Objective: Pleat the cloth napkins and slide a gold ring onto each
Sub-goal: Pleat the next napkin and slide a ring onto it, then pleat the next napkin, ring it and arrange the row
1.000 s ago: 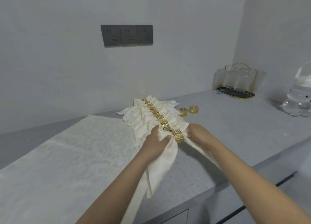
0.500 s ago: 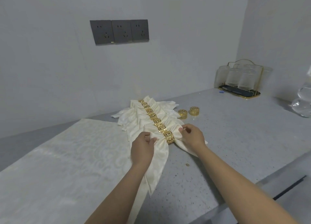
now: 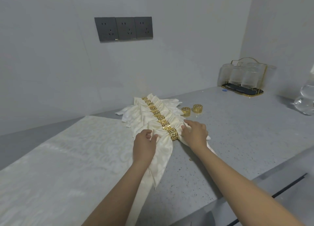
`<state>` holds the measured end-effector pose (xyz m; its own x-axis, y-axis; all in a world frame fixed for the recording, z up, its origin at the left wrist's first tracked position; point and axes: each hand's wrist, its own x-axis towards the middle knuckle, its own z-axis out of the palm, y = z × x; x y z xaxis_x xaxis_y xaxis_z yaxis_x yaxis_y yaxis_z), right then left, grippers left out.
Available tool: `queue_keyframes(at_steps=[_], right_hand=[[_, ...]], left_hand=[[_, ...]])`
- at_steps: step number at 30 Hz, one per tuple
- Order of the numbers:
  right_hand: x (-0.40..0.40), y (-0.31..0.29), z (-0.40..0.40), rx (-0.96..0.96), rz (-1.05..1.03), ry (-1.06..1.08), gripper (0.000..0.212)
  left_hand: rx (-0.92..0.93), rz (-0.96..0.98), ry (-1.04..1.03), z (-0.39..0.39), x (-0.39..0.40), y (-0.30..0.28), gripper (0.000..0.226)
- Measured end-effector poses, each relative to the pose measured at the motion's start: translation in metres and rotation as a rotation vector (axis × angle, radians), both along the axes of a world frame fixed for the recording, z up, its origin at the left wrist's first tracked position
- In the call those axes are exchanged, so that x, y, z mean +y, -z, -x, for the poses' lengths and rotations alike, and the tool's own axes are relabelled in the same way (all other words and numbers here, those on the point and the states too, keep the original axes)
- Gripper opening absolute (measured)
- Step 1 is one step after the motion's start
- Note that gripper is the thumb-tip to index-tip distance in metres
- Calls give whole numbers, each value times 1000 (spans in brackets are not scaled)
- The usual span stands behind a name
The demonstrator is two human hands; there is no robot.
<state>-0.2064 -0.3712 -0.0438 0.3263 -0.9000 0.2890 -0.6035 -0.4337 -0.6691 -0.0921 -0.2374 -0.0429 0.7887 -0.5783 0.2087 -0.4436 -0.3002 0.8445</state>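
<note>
While your hands were lifting the ringed napkin a second ago, they have now brought it down flat at the near end of the row. Your left hand [image 3: 144, 146] rests on the napkin's left fan, fingertips curled and pinching the cloth just beside the ring. Your right hand [image 3: 195, 134] lies on the right fan with fingers spread and fairly straight, pressing the fabric down, not gripping it. Between your two hands sits the nearest gold ring [image 3: 173, 134], cinching the nearest napkin [image 3: 161, 151], whose long tail runs back toward you along the bench [image 3: 237, 140].

That change suggests this napkin is finished and you are only tidying its pleats; letting go looks like the next step.

Beyond your hands, the row of ringed napkins [image 3: 153, 111] stretches away toward the wall, rings lined up in a chain. Just right of that row, two loose gold rings [image 3: 192, 110] stand near each other on the bench, well within reach of your right hand. To your left lies a flat cream cloth [image 3: 59, 157], spread out and not yet pleated, probably the next to work. Farther right stand a rack of glasses [image 3: 244, 77] and a glass jug [image 3: 305, 98].
</note>
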Motion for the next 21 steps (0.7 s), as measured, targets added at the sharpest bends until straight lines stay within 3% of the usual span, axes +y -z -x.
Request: queue_keyframes(at_steps=[12,16,21], right_hand=[[121,-7,-17,-202,183,-456,22],[159,-1,-26,-185,171,-534,22],[196,10,-31,-62,139,-682,23]], left_hand=[[-96,-137,31,-11,113,-17,20],[-103,-185,2,-16,156,-18,19],[-135,-425,38,-28,208,-8,27]])
